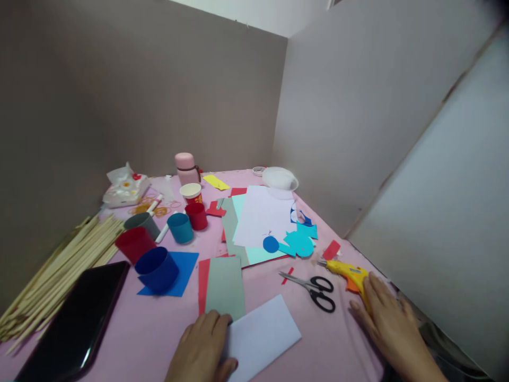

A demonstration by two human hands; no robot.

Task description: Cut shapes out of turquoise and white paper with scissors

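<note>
My left hand (202,345) rests on the near edge of a folded white sheet of paper (264,334) on the pink tabletop, its fingers curled loosely and the thumb over the paper's edge. My right hand (387,321) lies flat with fingers stretched out beside a yellow glue gun (348,270), the fingertips touching its handle. Black-handled scissors (314,289) lie between the two hands. A grey card on a red card (225,286) sits just beyond my left hand.
Rolled paper cylinders, blue (158,269), red (134,243), teal (180,227) and grey, stand at left. A black tablet (79,318) and several wooden sticks (55,268) lie at far left. Stacked coloured sheets (258,220), blue cut-outs, a pink bottle (186,167) and a white bowl (280,178) sit farther back. Partition walls enclose the table.
</note>
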